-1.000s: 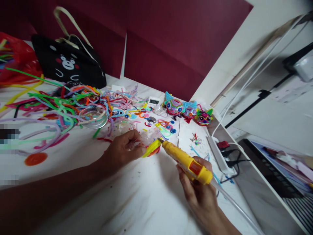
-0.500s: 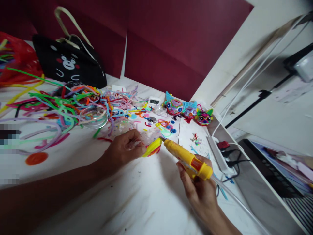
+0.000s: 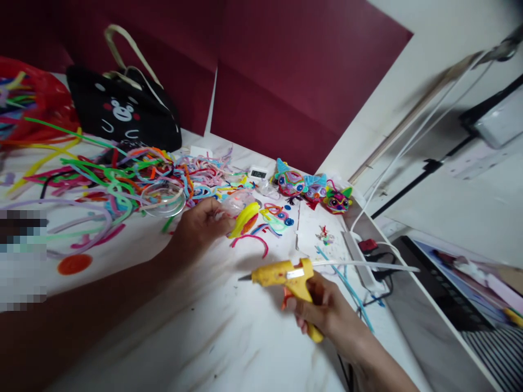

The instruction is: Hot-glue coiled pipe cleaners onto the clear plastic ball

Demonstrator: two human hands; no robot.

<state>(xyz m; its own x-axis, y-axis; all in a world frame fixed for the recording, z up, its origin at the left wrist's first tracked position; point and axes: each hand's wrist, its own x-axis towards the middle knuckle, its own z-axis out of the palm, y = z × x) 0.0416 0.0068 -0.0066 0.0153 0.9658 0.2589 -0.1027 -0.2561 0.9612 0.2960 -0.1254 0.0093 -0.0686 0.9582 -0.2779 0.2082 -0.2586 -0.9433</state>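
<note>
My left hand [image 3: 199, 224] is closed on a clear plastic piece [image 3: 236, 202] with a bright yellow fuzzy strip [image 3: 245, 220] and orange-red strips along its side. Its full shape is partly hidden by my fingers. In my right hand [image 3: 327, 307] is a yellow hot glue gun [image 3: 280, 274], gripped by its handle near the orange trigger. The metal nozzle points left, apart from the plastic piece and just above the table. A clear glue stick [image 3: 368, 265] sticks out of the gun's back. A pink pipe cleaner [image 3: 257, 239] lies just below the held piece.
Pipe cleaners [image 3: 122, 179] are heaped at left around a clear round dish [image 3: 163, 199]. Behind stand a black bag [image 3: 122, 117] and a small digital clock [image 3: 258, 173]. Decorated faces [image 3: 290, 182] line the back. A power strip [image 3: 362, 261] with cables lies right. An orange disc [image 3: 74, 264] lies at left.
My right hand has drawn the glue gun down and left, away from the yellow strip, and turned it on its side. My left hand has tilted the plastic piece and lifted it slightly.
</note>
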